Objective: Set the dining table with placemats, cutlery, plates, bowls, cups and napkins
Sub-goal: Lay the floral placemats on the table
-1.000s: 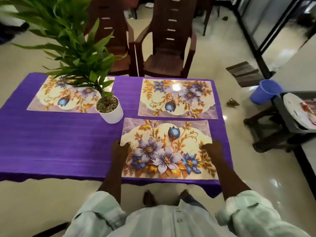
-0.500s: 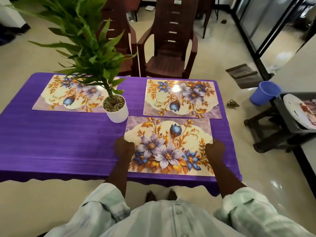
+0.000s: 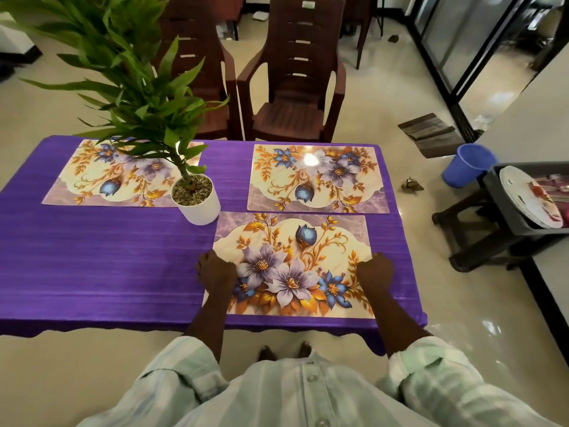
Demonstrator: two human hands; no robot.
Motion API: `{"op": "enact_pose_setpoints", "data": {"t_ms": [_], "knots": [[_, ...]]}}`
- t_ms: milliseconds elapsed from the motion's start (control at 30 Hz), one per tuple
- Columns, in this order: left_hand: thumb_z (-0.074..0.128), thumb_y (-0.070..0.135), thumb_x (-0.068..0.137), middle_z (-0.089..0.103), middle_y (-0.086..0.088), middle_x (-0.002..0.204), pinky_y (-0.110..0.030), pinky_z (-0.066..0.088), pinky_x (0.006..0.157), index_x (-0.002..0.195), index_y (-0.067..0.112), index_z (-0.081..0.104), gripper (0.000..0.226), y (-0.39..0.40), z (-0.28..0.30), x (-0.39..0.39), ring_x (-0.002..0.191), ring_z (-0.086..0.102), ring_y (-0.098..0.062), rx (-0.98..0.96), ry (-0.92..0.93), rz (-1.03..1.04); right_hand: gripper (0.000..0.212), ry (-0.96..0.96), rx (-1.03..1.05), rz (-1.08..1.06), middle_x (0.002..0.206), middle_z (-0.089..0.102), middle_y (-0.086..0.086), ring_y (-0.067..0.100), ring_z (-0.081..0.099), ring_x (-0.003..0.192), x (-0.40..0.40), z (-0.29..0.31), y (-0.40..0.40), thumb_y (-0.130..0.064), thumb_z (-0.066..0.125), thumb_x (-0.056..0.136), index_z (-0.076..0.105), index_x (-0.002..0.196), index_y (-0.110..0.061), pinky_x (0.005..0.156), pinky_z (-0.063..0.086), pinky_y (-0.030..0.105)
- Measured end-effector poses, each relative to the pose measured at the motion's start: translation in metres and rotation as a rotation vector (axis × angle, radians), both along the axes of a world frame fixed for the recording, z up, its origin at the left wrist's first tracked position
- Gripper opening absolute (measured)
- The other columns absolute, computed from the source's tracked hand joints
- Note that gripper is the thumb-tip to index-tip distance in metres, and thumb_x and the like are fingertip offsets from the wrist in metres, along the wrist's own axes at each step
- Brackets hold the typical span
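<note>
No legible text, label, brand, number or sign anywhere in view.

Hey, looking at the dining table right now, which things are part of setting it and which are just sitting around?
Part of the job:
near placemat, held at its sides by the left hand and right hand
far right placemat
far left placemat
plates in the grey bin

Just lying about:
potted plant
blue bucket
two brown chairs
</note>
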State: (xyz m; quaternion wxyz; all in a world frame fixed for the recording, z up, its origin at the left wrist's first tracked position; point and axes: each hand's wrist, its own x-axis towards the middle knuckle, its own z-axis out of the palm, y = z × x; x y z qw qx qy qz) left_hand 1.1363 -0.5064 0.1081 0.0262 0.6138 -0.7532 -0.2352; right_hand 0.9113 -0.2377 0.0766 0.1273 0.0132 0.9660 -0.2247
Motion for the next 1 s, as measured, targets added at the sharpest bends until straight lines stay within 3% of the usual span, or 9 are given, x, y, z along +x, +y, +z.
{"op": "enact_pose_setpoints", "data": {"t_ms": [533,1000], "knots": [[0.062,0.012,0.085,0.051,-0.021,0.126,-0.042,0.040,0.097,0.121,-0.002,0.057,0.039,0.008,0.002,-0.003,0.118,0.046,-0.036,-0.021,0.070,0.025,0.038,-0.009,0.097,0.028,0.117,0.061,0.016,0.030,0.060,0.109,-0.005,-0.006,0.001,-0.032,0.062,0.091,0.056,0.117,-0.006,0.094,0.050,0.040],[0.063,0.017,0.085,0.050,-0.022,0.124,-0.043,0.039,0.099,0.116,-0.002,0.057,0.037,0.011,0.004,0.002,0.118,0.046,-0.036,-0.022,0.023,0.028,0.037,0.011,0.099,0.082,0.121,0.061,0.017,0.031,0.057,0.113,0.001,0.004,0.006,-0.028,0.059,0.094,0.055,0.121,-0.003,0.100,0.047,0.043]]}}
